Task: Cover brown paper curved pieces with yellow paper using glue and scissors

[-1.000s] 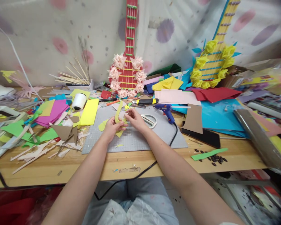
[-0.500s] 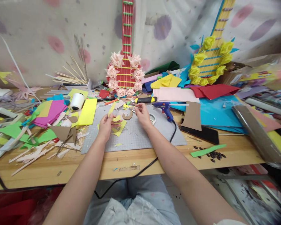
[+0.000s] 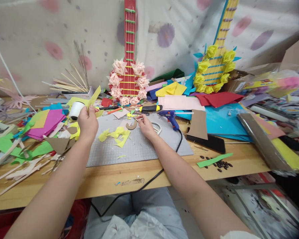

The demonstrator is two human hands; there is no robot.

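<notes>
My left hand is raised over the left edge of the grey cutting mat, its fingers pinched on a yellow paper strip that sticks up and to the right. My right hand rests on the mat with fingertips closed at a brown cardboard crescent. Loose yellow paper pieces lie on the mat between the two hands. Scissors lie just right of my right hand.
A blue glue gun with a black cord, a yellow-handled knife, a white roll, paper guitars against the wall, coloured sheets at left, blue and red sheets at right, a black phone and dark seeds.
My left hand has lifted up and to the left with a yellow strip, leaving the other yellow pieces on the mat. My right hand has moved to the cardboard crescent.
</notes>
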